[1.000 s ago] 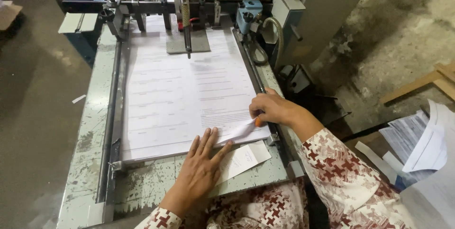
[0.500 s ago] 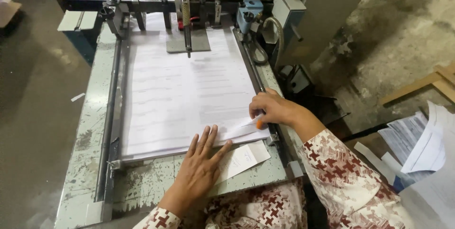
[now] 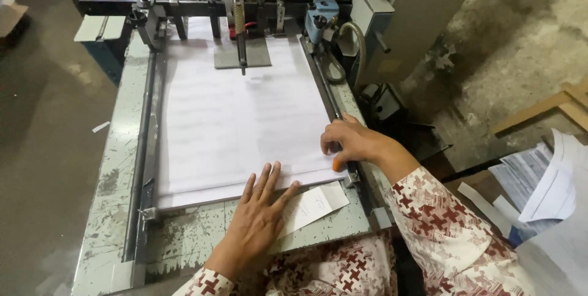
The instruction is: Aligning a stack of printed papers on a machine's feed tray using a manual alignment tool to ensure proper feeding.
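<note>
A thick stack of white printed sheets point(image 3: 239, 118) lies on the feed table of a grey-green machine point(image 3: 116, 179). My left hand point(image 3: 260, 210) rests flat at the stack's near edge, fingers spread, its palm over a small white paper slip point(image 3: 318, 204). My right hand point(image 3: 352, 143) sits at the stack's near right corner, by the side rail. Its fingers are curled onto the top sheets and the thumb is at the edge. An orange tip point(image 3: 337, 164) shows under this hand. Both sleeves are white with a dark red pattern.
A metal feeder head with a hanging rod point(image 3: 240, 26) stands over the stack's far end. A blue fitting with a hose point(image 3: 321, 17) is at the right rail. Loose printed papers point(image 3: 539, 179) are piled at the right, with wooden strips point(image 3: 551, 106) on the concrete floor.
My right hand had the corner of the top sheets lifted; the sheets now lie flat and the hand presses at the corner. My left hand has stayed in place.
</note>
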